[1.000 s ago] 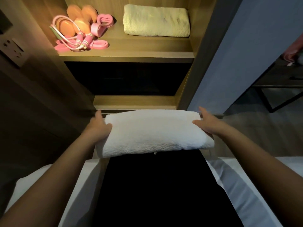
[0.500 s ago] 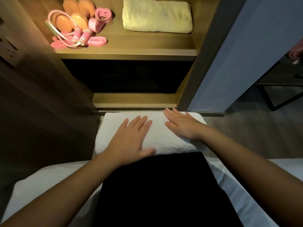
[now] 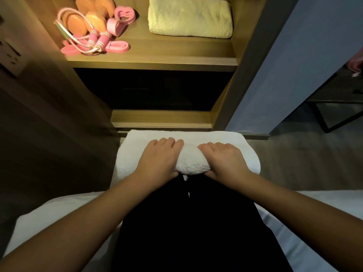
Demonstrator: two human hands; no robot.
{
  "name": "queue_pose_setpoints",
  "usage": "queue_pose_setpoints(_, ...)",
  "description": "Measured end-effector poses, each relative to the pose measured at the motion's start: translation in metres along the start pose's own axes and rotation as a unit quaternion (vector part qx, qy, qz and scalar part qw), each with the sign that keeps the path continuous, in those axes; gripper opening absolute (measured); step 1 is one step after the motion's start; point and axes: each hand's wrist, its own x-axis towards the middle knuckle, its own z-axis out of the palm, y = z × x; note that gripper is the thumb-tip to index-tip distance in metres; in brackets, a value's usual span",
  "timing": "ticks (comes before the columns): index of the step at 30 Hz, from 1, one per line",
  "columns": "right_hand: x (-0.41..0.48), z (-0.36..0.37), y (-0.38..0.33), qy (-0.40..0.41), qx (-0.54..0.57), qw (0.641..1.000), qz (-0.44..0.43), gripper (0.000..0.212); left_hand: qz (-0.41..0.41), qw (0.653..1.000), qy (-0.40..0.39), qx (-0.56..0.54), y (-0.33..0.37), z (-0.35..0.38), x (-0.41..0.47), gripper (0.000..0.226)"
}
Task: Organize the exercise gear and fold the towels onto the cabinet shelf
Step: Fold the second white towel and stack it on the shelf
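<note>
— What's the biggest thing in front of you?

— The wooden cabinet (image 3: 248, 61), open-fronted. Its lit shelf (image 3: 157, 54) is at the top of my view, with a dark compartment under it. I'm sitting on a bed (image 3: 59, 209) with a white sheet, and my black trousers (image 3: 186, 232) fill the middle.

— And the towels?

— The white towel (image 3: 135, 154) lies folded across my knees, just in front of the cabinet's base and not on the shelf. The yellow towel (image 3: 189, 17) is folded on the right half of the shelf.

— What are your hands doing?

— My left grip (image 3: 159, 161) and right grip (image 3: 225, 161) sit side by side on the middle of the white towel. Both are clamped on it, fingers curled over the far side and thumbs tucked at the near edge. A bunched hump of cloth bulges up between them.

— And the gear?

— It's all on the left half of the shelf, apart from the yellow towel. The orange dumbbells (image 3: 94, 20) are at the back and a pink resistance band (image 3: 117, 46) lies flat at the front. The skipping rope (image 3: 96, 41) is coiled over them, its two pink handles lying together. A small pink looped piece (image 3: 122, 15) lies nearest the yellow towel.
</note>
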Motion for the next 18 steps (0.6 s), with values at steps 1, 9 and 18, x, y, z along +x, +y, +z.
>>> queue_pose_setpoints(1, 0.004, -0.003, 0.001, -0.002, 0.004, 1.0, -0.005, 0.048, -0.001, 1.0, 0.009, 0.01, 0.005, 0.006, -0.005, 0.078)
queue_pose_setpoints(9, 0.043, -0.028, 0.012, -0.086, 0.041, 0.995, 0.005, 0.064, 0.004, 1.0, 0.001, -0.014, -0.009, -0.01, 0.034, 0.054)
queue_pose_setpoints(18, 0.015, 0.005, 0.009, -0.022, -0.006, 1.0, 0.019, 0.079, -0.017, 0.999, 0.028, -0.027, -0.006, 0.017, 0.003, 0.084)
